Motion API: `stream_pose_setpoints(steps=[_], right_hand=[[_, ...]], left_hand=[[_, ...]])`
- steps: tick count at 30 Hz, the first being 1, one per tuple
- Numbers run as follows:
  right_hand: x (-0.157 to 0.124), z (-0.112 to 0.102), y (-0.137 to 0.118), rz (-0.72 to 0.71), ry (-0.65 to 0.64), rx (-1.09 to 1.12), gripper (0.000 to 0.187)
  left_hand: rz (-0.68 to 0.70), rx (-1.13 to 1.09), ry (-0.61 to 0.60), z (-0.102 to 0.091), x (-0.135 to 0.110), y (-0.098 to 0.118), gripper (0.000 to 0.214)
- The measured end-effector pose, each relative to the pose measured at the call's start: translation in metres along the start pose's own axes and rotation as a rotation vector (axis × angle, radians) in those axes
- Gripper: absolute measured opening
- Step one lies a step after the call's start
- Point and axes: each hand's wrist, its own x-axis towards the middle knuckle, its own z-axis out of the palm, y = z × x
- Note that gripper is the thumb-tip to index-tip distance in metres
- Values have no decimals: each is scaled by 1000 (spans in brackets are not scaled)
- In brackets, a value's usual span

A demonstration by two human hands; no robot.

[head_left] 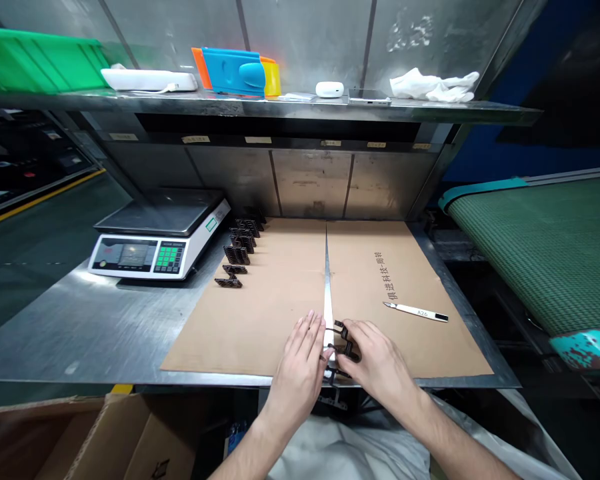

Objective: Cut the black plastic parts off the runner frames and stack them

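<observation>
My right hand [377, 363] is closed on a black plastic part [349, 345] with stepped, clip-like edges, near the front edge of the cardboard sheet [275, 300]. My left hand [303, 360] lies beside it with its fingers stretched out flat. The left thumb reaches toward the black part; whether it presses on it I cannot tell. More dark plastic shows below the thumbs, partly hidden. A white craft knife [416, 312] marked A26 lies right of my right hand. Several small black slotted parts [237, 255] stand in a row along the sheet's left side.
A digital scale [145, 247] stands on the metal table [70, 327] at left. Overhead, the shelf [280, 105] holds a green bin [40, 60], a blue holder [235, 72], a phone [369, 97] and white gloves [433, 87]. A green conveyor belt [545, 227] runs at right; an open carton [125, 433] sits below left.
</observation>
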Motion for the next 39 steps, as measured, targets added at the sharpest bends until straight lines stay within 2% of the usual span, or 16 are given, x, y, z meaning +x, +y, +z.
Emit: stream_pose_setpoints(steps=[4, 10, 18, 27, 33, 39], right_hand=[[-2, 5, 2, 12, -2, 44, 53], [-3, -11, -5, 39, -70, 93, 44], [-16, -17, -3, -178, 88, 170, 49], [-18, -23, -11, -188, 90, 191, 47], [-11, -23, -12, -80, -25, 136, 43], [-1, -18, -13, 87, -196, 35, 29]], left_hand=[[43, 60, -8, -2, 0, 3, 53], [42, -14, -10, -5, -4, 1, 52], [27, -152, 106, -13, -16, 2, 55], [-40, -288, 152, -11, -25, 2, 52], [2, -101, 60, -17, -16, 9, 54], [91, 160, -55, -16, -2, 15, 42]])
